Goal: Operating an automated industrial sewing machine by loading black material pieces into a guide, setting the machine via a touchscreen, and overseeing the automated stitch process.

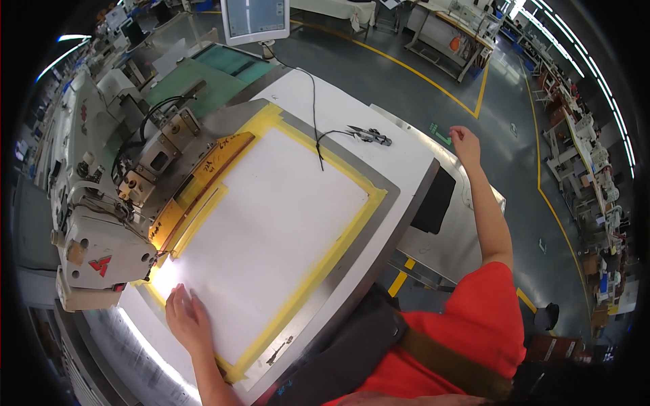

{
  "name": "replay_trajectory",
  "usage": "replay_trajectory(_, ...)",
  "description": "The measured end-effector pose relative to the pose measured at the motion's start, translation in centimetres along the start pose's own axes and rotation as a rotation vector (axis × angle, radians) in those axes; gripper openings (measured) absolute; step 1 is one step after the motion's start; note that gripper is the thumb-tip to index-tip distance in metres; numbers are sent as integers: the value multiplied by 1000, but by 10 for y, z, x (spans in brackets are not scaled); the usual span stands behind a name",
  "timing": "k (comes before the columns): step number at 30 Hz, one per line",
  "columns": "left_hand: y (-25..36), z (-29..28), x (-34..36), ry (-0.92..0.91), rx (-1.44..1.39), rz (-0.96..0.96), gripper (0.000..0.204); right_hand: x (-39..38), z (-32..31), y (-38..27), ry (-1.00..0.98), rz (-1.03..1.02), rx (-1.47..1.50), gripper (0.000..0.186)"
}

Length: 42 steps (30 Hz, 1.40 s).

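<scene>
My left hand (189, 321) lies on the near left corner of a white work surface (271, 223) edged with yellow tape, its fingers stretched out beside the brightly lit spot under the sewing machine head (108, 250). An amber strip with handwriting (203, 189) runs along the machine side of that surface. Out to the right, my raised right hand (466, 146) has its fingers curled together near the far end of a pale side table; whatever is in them, if anything, is too small to see. Below it, black fabric pieces (433, 201) rest on the side table (433, 252).
Dark thread snips (370, 135) on a black cord lie on the white tabletop (291, 91) at the far side. A screen (256, 20) stands behind the machine. Yellow lines mark the grey floor, with more workbenches (452, 34) beyond.
</scene>
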<state>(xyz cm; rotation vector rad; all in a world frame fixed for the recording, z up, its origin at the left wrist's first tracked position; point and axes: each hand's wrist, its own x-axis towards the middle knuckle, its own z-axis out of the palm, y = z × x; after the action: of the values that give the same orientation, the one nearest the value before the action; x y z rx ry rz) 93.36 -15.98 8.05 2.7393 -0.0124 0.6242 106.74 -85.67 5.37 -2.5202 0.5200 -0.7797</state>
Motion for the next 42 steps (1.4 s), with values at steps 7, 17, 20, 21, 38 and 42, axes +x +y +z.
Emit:
replay_trajectory(7,3,1,-1,-9,-30,-32,32,31,50,-178,-42,-325,225,17)
replay_trajectory(17,6,-3,3,-5,-38,-39,25,76,118,-349,-49,-807,149,14)
replay_trajectory(20,3,-3,2,3,-24,-35,24,116,133,-406,145,-934,120,20)
replay_trajectory(21,4,-2,2,9,-25,-35,24,131,135,-420,150,-938,121,20)
replay_trajectory(38,4,-3,5,13,-40,-21,23,178,157,-467,230,-856,-129,18)
replay_trajectory(42,4,-4,5,13,-51,-26,23,166,159,-448,177,-871,-119,17)
